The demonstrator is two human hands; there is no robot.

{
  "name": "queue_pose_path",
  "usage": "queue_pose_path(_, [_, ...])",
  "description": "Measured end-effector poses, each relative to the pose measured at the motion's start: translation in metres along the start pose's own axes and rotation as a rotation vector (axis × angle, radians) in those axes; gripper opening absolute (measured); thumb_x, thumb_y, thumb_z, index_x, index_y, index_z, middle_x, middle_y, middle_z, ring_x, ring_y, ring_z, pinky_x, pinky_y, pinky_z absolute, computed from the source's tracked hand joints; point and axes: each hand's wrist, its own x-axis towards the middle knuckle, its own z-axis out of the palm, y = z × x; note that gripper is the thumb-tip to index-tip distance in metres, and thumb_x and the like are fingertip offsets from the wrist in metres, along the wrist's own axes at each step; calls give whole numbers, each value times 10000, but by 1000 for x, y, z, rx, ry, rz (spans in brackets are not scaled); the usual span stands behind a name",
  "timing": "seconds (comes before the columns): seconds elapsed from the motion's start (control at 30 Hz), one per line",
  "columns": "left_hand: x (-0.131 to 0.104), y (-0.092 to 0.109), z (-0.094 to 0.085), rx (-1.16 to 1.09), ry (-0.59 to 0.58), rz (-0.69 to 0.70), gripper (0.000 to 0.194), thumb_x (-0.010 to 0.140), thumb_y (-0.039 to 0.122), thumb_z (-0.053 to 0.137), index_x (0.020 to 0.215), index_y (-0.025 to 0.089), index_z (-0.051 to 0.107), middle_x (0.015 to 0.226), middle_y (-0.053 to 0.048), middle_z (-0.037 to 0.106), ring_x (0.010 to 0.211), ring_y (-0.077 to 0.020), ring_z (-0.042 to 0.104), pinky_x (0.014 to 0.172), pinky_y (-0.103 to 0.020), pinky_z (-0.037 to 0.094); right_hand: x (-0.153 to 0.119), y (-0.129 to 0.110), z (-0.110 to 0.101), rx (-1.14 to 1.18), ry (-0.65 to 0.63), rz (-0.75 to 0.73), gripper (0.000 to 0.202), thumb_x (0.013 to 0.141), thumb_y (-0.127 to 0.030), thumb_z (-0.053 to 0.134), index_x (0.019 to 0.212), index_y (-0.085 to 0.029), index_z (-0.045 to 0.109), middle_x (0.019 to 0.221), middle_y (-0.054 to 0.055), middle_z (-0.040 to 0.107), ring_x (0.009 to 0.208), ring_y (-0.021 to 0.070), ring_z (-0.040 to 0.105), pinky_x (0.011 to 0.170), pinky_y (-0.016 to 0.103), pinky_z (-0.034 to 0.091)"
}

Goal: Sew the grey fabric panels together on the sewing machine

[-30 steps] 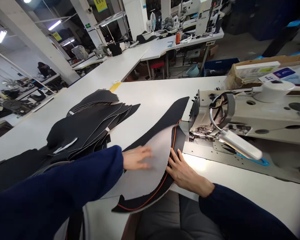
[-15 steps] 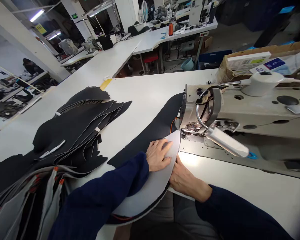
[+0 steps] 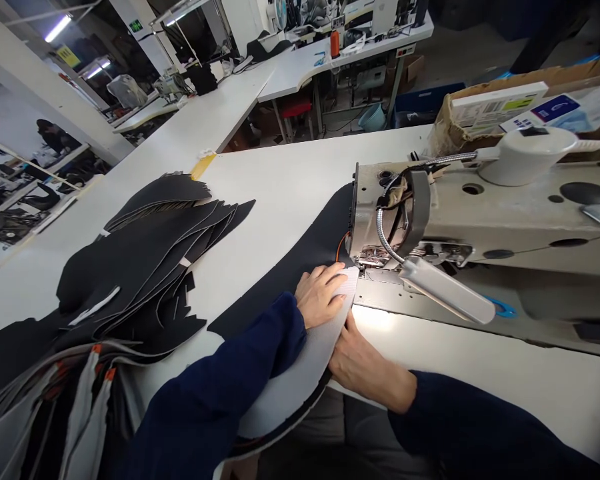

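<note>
My left hand (image 3: 322, 297) lies flat with fingers stretched on a light grey fabric panel (image 3: 290, 380), close to the presser foot of the sewing machine (image 3: 380, 257). At the panel's right edge, my right hand (image 3: 363, 360) pinches the layers, its fingertips partly hidden underneath. The panel curves down over the table's front edge, and a dark layer shows along its rim. Its tip reaches the needle area, where the stitching point itself is hidden. A black fabric piece (image 3: 285, 270) spreads flat beyond my left hand, with an orange thread (image 3: 341, 245) on it near the machine head.
Stacked black cut pieces (image 3: 125, 247) lie on the left of the white table (image 3: 265, 173). Grey-backed pieces with orange marks (image 3: 80, 407) hang at the front left. A lamp (image 3: 447, 290) juts from the machine. A cardboard box (image 3: 443, 127) stands behind it.
My left hand has slid slightly toward the needle, over the grey panel. My right hand still grips the panel's edge. The whole view has shifted a little.
</note>
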Motion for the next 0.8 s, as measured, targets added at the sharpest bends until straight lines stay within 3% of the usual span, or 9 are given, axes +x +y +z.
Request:
queue_pose_path(0.17, [6, 4, 2, 68, -4, 14, 381, 902, 343, 466, 1267, 252, 531, 1438, 17, 473, 1184, -252, 448, 868, -432, 455, -1, -1, 5, -13, 23, 11, 308, 869, -212, 482, 1092, -141, 682, 1102, 173, 643, 1095, 423, 509, 961, 751, 220])
queue_pose_path(0.67, [17, 13, -3, 156, -63, 46, 424, 934, 366, 413, 1319, 217, 512, 1446, -3, 464, 1204, -243, 426, 883, -412, 452, -10, 15, 1, 63, -50, 3, 272, 849, -193, 528, 1043, -155, 715, 1114, 179, 644, 1124, 414, 502, 941, 742, 274])
queue_pose_path(0.8, [20, 19, -7, 144, -82, 67, 489, 939, 452, 380, 1326, 183, 510, 1448, -29, 462, 1303, -255, 357, 1052, -460, 352, -9, 15, 0, 62, -108, 15, 237, 826, -199, 558, 985, -167, 730, 1082, 174, 661, 1103, 431, 520, 894, 744, 314])
